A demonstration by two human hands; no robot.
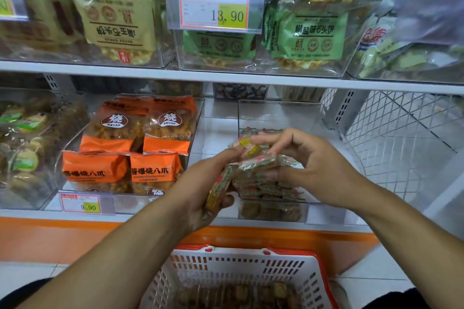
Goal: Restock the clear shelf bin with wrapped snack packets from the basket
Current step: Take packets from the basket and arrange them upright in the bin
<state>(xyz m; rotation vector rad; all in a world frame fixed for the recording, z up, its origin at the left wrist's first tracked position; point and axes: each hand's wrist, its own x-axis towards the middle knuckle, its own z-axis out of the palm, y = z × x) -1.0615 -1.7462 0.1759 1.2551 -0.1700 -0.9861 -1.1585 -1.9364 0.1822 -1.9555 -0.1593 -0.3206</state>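
The wrapped snack packets [261, 162] are being held just above the front of the clear shelf bin [278, 110], which is sitting near the front edge of the lower shelf [218, 133], toward its right end. The left hand [213, 188] is gripping a small stack of packets on edge, fingers curled round them from below, probably so that they are staying bundled while single ones are peeled off. The right hand [306, 158] is pinching one packet at the top of that stack with thumb and fingertips, the remaining fingers spread, apparently lifting it off to lay it into the bin. Rows of packets are already lying at the bin's front wall; its rear half is looking bare, so the filling seems to be partway along.

Directly below, the red and white basket [241, 268] is standing at floor level with more packets in its bottom, close enough for short reaches.

To the left on the same shelf, orange snack bags [140, 148] are filling a neighbouring bin, with a price tag [81, 203] on the front edge. The upper shelf is carrying bins of yellow and green biscuit packs behind a larger price label [214, 6]. A white wire mesh panel [401, 133] is closing off the right end.
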